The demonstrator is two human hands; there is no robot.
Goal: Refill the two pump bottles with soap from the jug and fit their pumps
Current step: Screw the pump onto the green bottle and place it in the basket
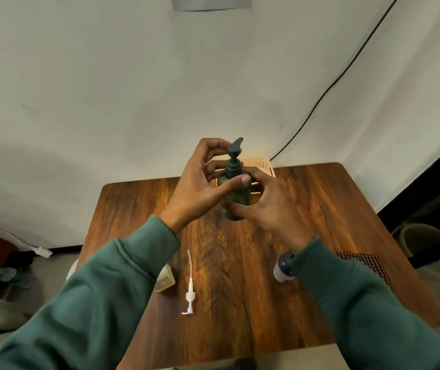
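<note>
Green bottle [236, 198] upright between both hands at far half of table [240, 303]: left hand [200, 188] pinching its dark pump [234, 156], thumb across the shoulder, right hand [272, 206] curled round the body. Long axis vertical, spout aimed up and away, slightly right. White pump [190, 289] flat on table by left sleeve, tube pointing away.

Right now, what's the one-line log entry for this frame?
step: fitting dark pump to green bottle | left hand: holds dark pump | right hand: holds green bottle | white pump: loose on table
</note>
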